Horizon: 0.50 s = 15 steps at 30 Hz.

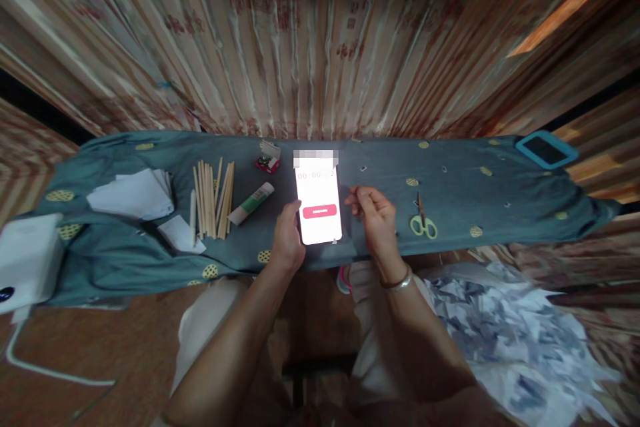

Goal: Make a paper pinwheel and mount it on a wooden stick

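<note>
far left, a white box (27,257) with rounded corners sits on the edge of the teal cloth (475,187), a soft, rumpled fabric dotted with yellow rounds. next lie loose white paper sheets (133,193), flat and crisp, with a smaller paper piece (177,233) just below them. beside these is a row of thin wooden sticks (213,199), pale and straight, lying side by side and not joined to anything. a glue stick (253,203), a white tube with a green band, lies slanted near them with its cap on as far as i can tell. a small red and white box (267,159) rests behind it.

in the middle is the phone (320,207), a glossy slab held over the cloth's near edge, its bright screen showing faint digits and a pink bar. the left hand (287,240) is closed round its lower left edge. the right hand (375,217), with a metal bangle (397,282) at the wrist, has its fingers half bent just beside the right edge; i cannot tell whether it grips the phone.

further right lie yellow-handled scissors (423,221), apart from both hands, and a blue-framed device (546,149) at the far end. cut paper scraps (500,333) heap on the floor below. judging by this, some paper cutting is done, while sticks and glue look unused.
</note>
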Tool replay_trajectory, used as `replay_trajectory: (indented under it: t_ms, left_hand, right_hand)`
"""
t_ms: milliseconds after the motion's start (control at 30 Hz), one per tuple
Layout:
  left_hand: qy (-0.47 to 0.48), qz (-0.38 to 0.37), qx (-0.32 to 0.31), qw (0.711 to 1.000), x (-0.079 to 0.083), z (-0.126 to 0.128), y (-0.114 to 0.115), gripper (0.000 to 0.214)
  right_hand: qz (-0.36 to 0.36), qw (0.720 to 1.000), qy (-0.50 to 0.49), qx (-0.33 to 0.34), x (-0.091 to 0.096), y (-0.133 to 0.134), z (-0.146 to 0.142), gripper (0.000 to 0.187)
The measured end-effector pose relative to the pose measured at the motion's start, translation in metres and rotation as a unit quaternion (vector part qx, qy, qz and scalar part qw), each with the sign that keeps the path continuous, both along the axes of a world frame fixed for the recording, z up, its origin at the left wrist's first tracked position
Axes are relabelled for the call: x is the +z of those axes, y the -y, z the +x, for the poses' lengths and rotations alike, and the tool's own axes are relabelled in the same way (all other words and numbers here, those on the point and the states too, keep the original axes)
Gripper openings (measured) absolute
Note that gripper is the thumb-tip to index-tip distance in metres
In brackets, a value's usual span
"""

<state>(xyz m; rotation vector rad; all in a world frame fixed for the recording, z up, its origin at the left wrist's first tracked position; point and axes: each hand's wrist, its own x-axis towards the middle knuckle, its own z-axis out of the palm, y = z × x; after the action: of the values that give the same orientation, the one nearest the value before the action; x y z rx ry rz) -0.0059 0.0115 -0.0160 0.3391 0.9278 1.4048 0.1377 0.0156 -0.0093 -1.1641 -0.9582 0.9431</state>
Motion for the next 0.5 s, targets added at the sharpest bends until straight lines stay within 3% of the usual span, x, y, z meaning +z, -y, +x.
replay_trajectory:
  t_ms: [233, 500]
  left_hand:
    - [0.000, -0.019, 0.002, 1.000, 0.008, 0.004, 0.001, 0.034]
    - [-0.002, -0.013, 0.032, 0.999, 0.006, 0.009, -0.006, 0.033]
  right_hand:
    - [-0.007, 0.994, 0.105, 0.010, -0.003, 0.009, -0.006, 0.033]
    - [-0.005, 0.984, 0.176, -0.023, 0.003, 0.021, -0.015, 0.032]
